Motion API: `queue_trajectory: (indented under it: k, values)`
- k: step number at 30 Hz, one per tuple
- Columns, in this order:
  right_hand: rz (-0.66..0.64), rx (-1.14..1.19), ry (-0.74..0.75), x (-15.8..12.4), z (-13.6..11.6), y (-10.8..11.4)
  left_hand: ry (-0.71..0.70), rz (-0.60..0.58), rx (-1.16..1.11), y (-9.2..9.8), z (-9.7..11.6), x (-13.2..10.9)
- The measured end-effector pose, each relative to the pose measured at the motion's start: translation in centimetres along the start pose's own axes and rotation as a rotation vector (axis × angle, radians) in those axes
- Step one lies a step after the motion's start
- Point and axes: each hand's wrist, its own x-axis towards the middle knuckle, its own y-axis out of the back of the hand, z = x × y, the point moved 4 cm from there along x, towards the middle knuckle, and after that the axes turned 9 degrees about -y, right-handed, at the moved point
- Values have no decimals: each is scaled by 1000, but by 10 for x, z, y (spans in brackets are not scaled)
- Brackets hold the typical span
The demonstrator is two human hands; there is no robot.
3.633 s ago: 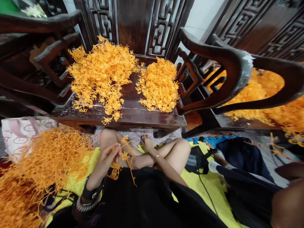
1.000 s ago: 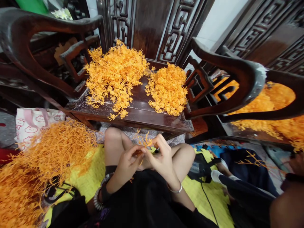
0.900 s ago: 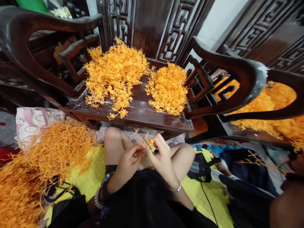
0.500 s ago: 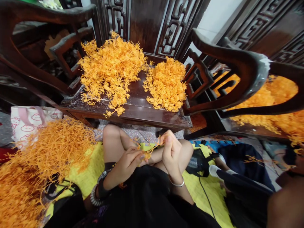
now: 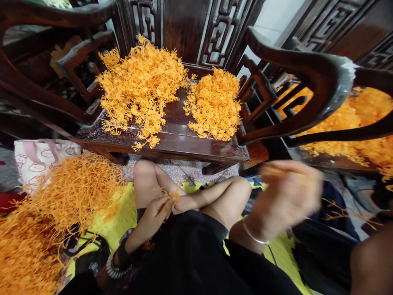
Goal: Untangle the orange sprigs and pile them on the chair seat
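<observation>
Reading the view as a clock face, the right hand [image 5: 285,196] is a blur at 4 o'clock, so whether its fingers grip anything cannot be told. The left hand [image 5: 157,213], at 7 o'clock, pinches a small orange piece [image 5: 174,196], partly hidden by the fingers. The hands are well apart.

The right hand covers part of some dark cloth [image 5: 330,205]; a neighbouring person [image 5: 371,262], also toward 4, is cut off by the edge. At 3 o'clock a curved chair arm [image 5: 334,92] crosses in front of an orange heap [image 5: 346,119]. A tangled orange pile [image 5: 80,188] at 8 o'clock hides the base of a printed bag [image 5: 37,166]. Ahead at 12, a dark wooden seat [image 5: 175,123] bears two orange bunches [image 5: 141,82].
</observation>
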Motion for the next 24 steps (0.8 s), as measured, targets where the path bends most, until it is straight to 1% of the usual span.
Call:
queue_trajectory:
  k: [1,2,5,6,7,9,12,14,16,18,20,22,24]
  values:
    - [-9,-9,-7,-3,2,-10,-12,45,-18,0,1,1]
    - [-61,-18,-29,-7,6,-24,-26,86,-29,0,2,3]
    - [-348,18,-154,-23,29,-65,-61,163,-12,-3,10,12]
    - [-404,51,-193,-29,39,-74,-76,176,-1,-4,12,15]
    - [-417,89,-219,-34,50,-80,-91,182,12,-5,14,18]
    - [-354,195,-228,-44,70,-86,-133,188,62,-6,19,23]
    - [-262,343,-177,-55,92,-89,-193,170,190,-11,25,28]
    - [-264,358,-150,-58,97,-91,-245,144,267,-15,28,29]
    - [-279,284,-175,-57,96,-92,-297,122,324,-19,30,29]
    - [-345,223,-262,-53,91,-94,-305,116,359,-21,28,29]
    - [-478,239,-391,-48,86,-98,-257,106,344,-21,23,29]
    - [-579,335,-506,-42,82,-98,-212,57,271,-20,19,29]
    - [-635,485,-608,-33,81,-93,-195,-18,171,-19,16,27]
